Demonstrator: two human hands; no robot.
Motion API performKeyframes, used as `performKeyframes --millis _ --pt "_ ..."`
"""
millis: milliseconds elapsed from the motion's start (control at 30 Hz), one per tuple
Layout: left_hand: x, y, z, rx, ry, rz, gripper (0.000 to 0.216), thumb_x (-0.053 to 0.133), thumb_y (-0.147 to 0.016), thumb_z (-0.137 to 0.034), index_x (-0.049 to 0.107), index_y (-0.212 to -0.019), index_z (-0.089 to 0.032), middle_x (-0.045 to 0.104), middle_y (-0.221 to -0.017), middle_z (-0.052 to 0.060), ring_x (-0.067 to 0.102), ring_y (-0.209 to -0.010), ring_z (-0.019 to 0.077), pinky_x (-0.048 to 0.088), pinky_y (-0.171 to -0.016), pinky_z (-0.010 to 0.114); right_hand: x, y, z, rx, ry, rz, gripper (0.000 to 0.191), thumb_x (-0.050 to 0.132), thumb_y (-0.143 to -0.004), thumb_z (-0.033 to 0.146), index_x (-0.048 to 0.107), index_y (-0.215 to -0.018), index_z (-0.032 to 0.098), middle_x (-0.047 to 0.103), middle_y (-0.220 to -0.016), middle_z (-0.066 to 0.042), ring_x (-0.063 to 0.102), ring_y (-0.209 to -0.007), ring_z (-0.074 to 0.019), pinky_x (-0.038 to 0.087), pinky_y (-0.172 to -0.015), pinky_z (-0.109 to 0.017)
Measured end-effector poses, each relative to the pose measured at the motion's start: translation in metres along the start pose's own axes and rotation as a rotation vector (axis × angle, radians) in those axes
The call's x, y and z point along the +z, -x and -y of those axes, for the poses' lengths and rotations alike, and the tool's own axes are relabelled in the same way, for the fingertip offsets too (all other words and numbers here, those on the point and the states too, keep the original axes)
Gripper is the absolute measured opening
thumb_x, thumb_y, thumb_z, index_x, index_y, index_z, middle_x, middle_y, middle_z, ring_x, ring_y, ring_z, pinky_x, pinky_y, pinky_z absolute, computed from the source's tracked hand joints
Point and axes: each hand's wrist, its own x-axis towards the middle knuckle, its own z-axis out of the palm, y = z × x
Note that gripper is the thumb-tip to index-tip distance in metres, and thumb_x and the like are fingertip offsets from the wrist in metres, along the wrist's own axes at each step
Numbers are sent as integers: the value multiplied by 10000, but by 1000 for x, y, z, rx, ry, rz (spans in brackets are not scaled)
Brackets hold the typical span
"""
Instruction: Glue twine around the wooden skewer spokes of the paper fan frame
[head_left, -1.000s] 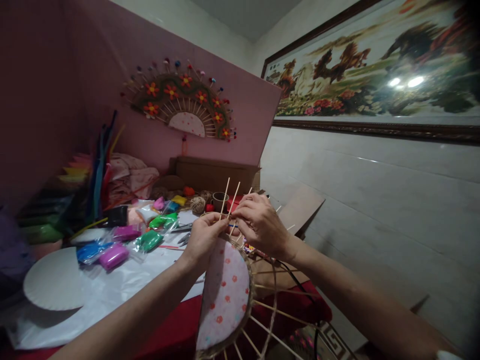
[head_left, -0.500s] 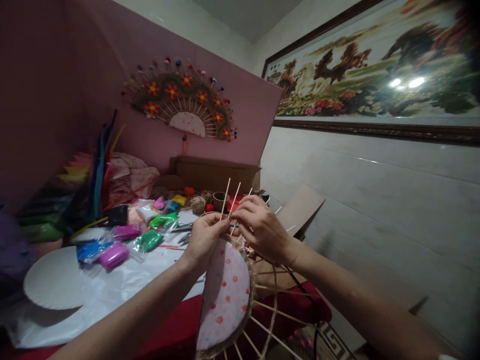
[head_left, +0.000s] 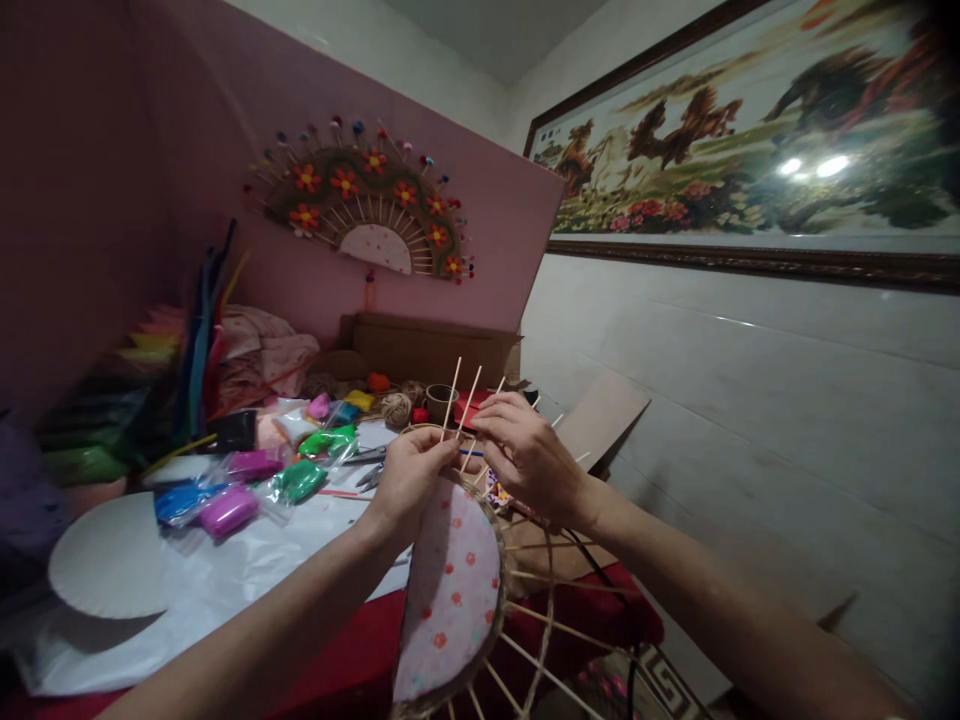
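I hold up a half-round fan frame (head_left: 450,590) covered in pink floral fabric, with thin wooden sticks (head_left: 459,395) fanning out from its rim. My left hand (head_left: 409,475) pinches the frame's upper edge, at the base of the sticks. My right hand (head_left: 525,455) is closed beside it, fingertips pinching something small among the sticks that I cannot make out. Both hands touch near the top of the frame.
A white sheet (head_left: 225,575) on the red table carries bags of coloured clay (head_left: 225,510), a white paper plate (head_left: 105,560), scissors (head_left: 367,470) and a twine ball (head_left: 395,408). A finished flower fan (head_left: 367,215) hangs on the pink board. A cardboard box (head_left: 427,345) stands behind.
My right hand has shifted slightly to the right and down along the sticks; the left hand and the frame stay almost still.
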Motion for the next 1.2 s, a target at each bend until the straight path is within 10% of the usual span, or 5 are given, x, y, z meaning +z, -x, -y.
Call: performKeyframes --millis 1200 --pt "1 1 1 14 17 13 146 740 -618 -224 623 -632 -138 665 -535 30 580 -441 123 420 -446 214 -4 0 6 44 -44 22 189 468 -831 89 553 -976 176 619 -930 -83 508 -1014 -221 405 -898 -410"
